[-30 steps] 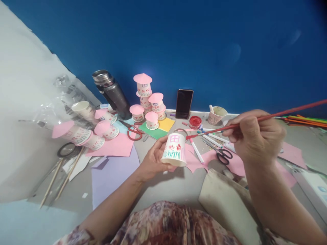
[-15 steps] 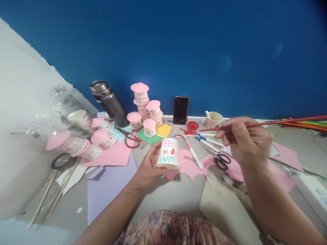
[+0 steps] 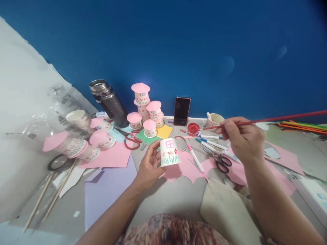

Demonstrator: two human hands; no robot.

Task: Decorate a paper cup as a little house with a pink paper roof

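Smooth white tapered paper cup (image 3: 168, 157), wide rim down, above the grey counter (image 3: 166, 200).
On my feed: left grip (image 3: 147, 166) clamped on the cup's side; right grip (image 3: 241, 139) pinched on a slender red-handled paintbrush (image 3: 281, 117), tip at a round pot of red paint (image 3: 193, 133), contact unclear.

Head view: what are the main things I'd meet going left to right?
Dark flask, left hand, held paper cup, red paint pot, right hand, orange and green sticks.
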